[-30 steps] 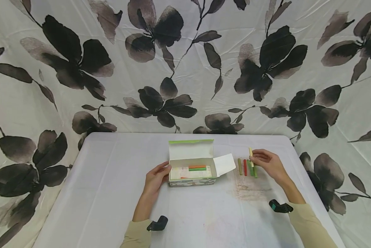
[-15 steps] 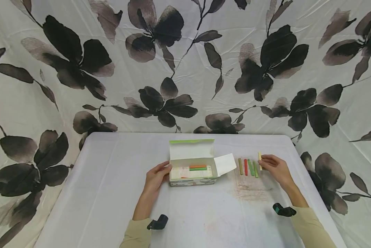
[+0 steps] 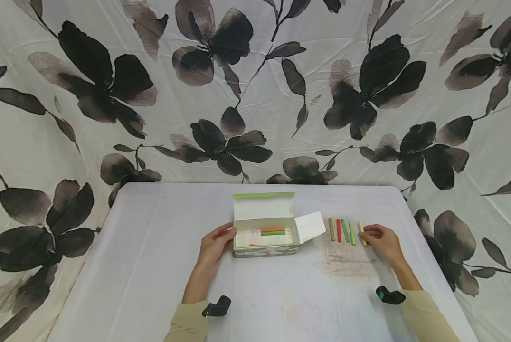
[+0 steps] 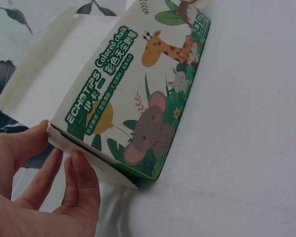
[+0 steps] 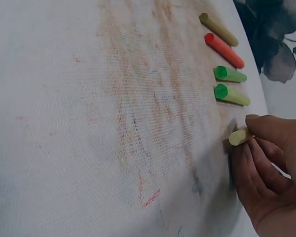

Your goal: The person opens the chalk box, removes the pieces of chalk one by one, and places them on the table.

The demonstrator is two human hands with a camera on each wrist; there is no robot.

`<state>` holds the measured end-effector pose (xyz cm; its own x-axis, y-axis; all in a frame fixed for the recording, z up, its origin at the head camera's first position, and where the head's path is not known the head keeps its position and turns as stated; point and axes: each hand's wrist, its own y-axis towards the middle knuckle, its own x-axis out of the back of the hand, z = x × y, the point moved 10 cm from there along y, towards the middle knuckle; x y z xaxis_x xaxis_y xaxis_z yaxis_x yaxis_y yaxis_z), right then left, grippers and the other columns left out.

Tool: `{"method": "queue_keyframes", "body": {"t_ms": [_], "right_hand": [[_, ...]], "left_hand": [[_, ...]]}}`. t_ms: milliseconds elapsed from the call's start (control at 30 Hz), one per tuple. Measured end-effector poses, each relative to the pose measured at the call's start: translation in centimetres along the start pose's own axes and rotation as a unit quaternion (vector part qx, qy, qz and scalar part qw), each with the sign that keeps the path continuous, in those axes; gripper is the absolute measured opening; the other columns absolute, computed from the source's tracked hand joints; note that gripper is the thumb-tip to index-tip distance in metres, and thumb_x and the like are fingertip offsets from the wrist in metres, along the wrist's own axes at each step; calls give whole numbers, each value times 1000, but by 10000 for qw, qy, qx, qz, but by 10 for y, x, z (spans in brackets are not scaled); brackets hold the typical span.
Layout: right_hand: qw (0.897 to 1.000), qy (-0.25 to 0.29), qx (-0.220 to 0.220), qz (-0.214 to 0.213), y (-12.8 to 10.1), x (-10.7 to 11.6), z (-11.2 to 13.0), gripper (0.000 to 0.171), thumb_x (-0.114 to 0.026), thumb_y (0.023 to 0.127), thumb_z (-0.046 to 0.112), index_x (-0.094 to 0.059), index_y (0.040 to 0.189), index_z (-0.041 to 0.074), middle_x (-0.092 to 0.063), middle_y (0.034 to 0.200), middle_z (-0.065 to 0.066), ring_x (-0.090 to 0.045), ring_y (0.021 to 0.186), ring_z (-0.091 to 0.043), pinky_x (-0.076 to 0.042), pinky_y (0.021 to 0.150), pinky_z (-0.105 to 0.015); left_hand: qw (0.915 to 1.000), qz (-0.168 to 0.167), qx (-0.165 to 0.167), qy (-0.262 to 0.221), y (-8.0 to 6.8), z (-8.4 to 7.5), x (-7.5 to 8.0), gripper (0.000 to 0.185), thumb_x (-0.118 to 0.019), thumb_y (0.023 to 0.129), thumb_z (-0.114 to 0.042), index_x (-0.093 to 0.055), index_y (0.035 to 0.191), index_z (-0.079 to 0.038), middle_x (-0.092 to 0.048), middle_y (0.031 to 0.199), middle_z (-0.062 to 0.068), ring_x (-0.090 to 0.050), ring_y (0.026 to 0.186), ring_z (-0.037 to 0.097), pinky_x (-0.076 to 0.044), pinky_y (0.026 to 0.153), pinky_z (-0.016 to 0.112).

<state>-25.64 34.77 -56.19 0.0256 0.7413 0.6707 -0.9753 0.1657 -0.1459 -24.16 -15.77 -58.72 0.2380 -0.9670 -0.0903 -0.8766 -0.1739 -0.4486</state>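
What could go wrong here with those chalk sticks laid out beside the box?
The right hand pinches a yellow chalk at the end of the row, close to the table's right edge; a slip might send it rolling off. Setting it down carelessly could nudge the light green chalk next to it. The left hand only touches the box at one end, so the box could slide if bumped.
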Motion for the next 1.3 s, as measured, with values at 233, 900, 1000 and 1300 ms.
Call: {"method": "queue_keyframes", "body": {"t_ms": [233, 900, 1000, 1300], "right_hand": [[9967, -527, 517, -341, -1, 2, 16, 29, -75, 96, 17, -69, 111, -7, -73, 96, -18, -68, 82, -19, -50, 66, -23], [9849, -475, 1517, -682, 2, 20, 105, 27, -70, 100, 24, -73, 105, -3, -74, 93, -17, -70, 85, -28, -53, 71, -25], [9853, -320, 1567, -597, 2, 18, 116, 26, -71, 100, 24, -73, 104, -2, -75, 92, -15, -70, 83, -22, -52, 69, -19], [9822, 126, 1856, -273, -2, 6, 151, 23, -71, 99, 20, -72, 106, -2, -75, 93, -16, -70, 82, -20, -53, 67, -17]], "left_hand": [[9999, 13, 50, 109, -2, 1, -1, 42, -78, 93, -16, -68, 132, -4, -67, 104, 6, -64, 88, 18, -54, 70, 21], [9999, -33, 83, 55, 1, 0, 0, 41, -77, 94, -16, -68, 132, -4, -70, 107, 7, -66, 87, 17, -53, 69, 20], [9999, -25, 95, 67, 2, 0, 0, 41, -77, 94, -15, -68, 132, -5, -70, 108, 7, -66, 88, 17, -53, 70, 20], [9999, 41, 101, 35, 2, 1, -1, 41, -77, 94, -15, -68, 132, -4, -70, 105, 6, -66, 86, 16, -54, 69, 20]]}}
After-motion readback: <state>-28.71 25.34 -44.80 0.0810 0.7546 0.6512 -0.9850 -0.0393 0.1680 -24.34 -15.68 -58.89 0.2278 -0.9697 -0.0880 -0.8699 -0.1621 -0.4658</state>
